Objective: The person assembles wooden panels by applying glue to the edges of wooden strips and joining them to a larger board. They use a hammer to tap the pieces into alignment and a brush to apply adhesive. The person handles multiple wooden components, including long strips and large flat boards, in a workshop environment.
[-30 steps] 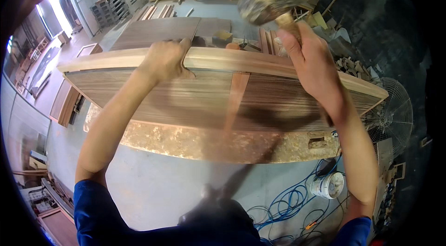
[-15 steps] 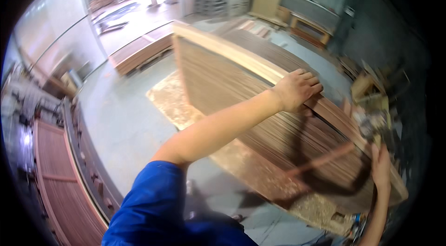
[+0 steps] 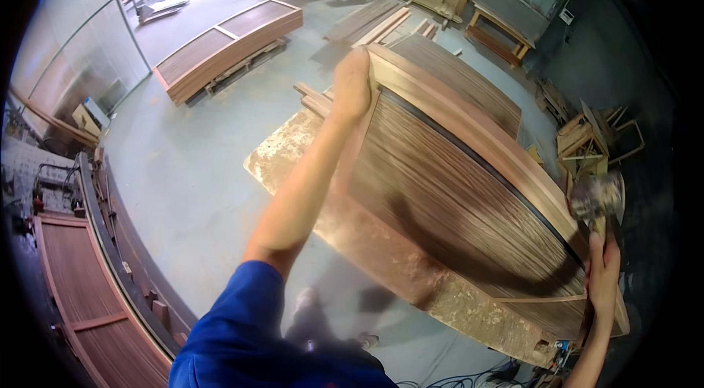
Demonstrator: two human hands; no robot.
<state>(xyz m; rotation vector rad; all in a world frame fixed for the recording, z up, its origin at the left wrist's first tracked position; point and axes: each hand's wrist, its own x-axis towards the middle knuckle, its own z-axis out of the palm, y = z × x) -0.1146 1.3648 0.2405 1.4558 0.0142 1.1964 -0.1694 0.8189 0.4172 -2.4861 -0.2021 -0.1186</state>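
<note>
A large framed wood panel [image 3: 469,197] with brown grain and a dark strip along its upper rail stands tilted on a worn board-topped bench [image 3: 282,153]. My left hand [image 3: 353,83] is closed around its far left corner, with the fingertips mostly hidden. At the panel's right end, my right hand [image 3: 603,267] grips the short wooden handle of a mallet. The mallet's thick, scuffed head [image 3: 598,196] points up beside the top rail. Whether the right hand also touches the panel, I cannot tell.
Behind the panel lies another brown board [image 3: 469,80]. Stacked framed panels [image 3: 235,39] rest on a pallet at the far left. A long panel [image 3: 88,293] lies at left. Scrap wood [image 3: 590,138] is piled at right; cables [image 3: 469,377] trail on the floor near the bench.
My left hand has moved from the middle of the panel's top edge to its far left corner. The panel now leans differently, and my view has shifted. The mallet stays in my right hand.
</note>
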